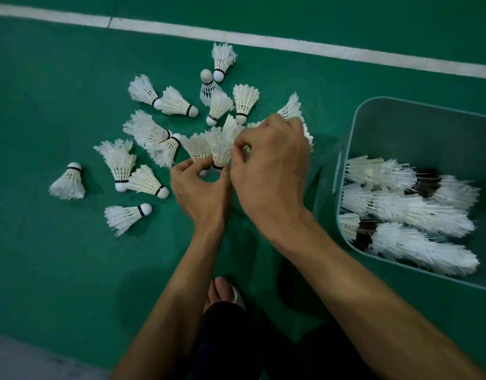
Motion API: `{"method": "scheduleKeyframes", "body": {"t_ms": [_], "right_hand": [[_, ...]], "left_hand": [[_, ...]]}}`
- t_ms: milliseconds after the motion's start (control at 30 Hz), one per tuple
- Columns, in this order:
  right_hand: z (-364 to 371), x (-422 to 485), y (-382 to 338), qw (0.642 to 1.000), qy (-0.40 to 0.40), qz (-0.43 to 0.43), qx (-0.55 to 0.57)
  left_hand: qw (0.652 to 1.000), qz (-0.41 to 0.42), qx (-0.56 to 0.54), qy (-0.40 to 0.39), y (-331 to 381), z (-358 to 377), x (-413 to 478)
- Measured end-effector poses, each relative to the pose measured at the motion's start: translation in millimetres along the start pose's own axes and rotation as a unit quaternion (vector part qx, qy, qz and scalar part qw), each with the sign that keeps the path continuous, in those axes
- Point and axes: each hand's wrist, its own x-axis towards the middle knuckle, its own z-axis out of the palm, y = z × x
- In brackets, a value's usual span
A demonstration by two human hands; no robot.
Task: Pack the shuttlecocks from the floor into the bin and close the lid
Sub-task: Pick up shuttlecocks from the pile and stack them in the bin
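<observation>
Several white feather shuttlecocks [143, 149] lie scattered on the green court floor, left of and beyond my hands. My left hand [200, 193] pinches the base of one shuttlecock [199, 146] with curled fingers. My right hand [272, 165] grips a stacked row of shuttlecocks [294, 108] and pinches another shuttlecock [222, 152] next to the left hand's one. At the right stands the open grey-green bin [346, 149], holding several stacked rows of shuttlecocks [409, 209]. No lid is in view.
A white court line [291, 45] crosses the floor beyond the pile. My bare foot [222, 292] and a dark-clad knee are below my arms. A grey strip of floor [22, 360] lies at the bottom left.
</observation>
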Motion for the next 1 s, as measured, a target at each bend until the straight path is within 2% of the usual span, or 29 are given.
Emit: {"method": "scheduleKeyframes", "body": {"t_ms": [133,233,333,400,500,633,733,833,900,1000], "right_hand": [[-77.6,16.2,10.7,0.993,0.070,0.025,0.095],[-149.1,25.9,43.5,0.975,0.099,0.062,0.187],[-203.4,29.8,92.7,0.952,0.082,0.171,0.241],[-221.2,24.3,126.2,0.923,0.066,0.268,0.268],[-216.6,14.5,172.5,0.886,0.031,0.396,0.240],[-178.2,16.6,221.2,0.849,-0.025,0.485,0.207],[-151.5,32.1,235.9,0.825,-0.046,0.515,0.227],[-136.0,44.4,240.0,0.797,-0.116,0.537,0.251],[-125.5,47.4,242.0,0.779,-0.160,0.541,0.275],[-103.0,49.1,239.7,0.769,-0.177,0.536,0.299]], "left_hand": [[0.997,0.065,-0.031,0.019,37.7,-6.6,-25.1],[0.991,0.092,-0.090,-0.031,70.8,2.5,-50.9],[0.981,0.117,-0.138,-0.075,101.5,18.9,-82.4],[0.974,0.155,-0.136,-0.098,118.6,27.1,-104.0],[0.963,0.193,-0.113,-0.150,137.1,35.9,-124.4],[0.943,0.237,-0.029,-0.233,143.5,49.0,-142.7],[0.905,0.252,0.109,-0.325,139.1,59.1,-153.5],[0.846,0.229,0.251,-0.412,130.1,67.1,-156.0],[0.817,0.200,0.289,-0.457,121.3,70.9,-154.1],[0.807,0.185,0.304,-0.471,116.5,73.7,-151.8]]}}
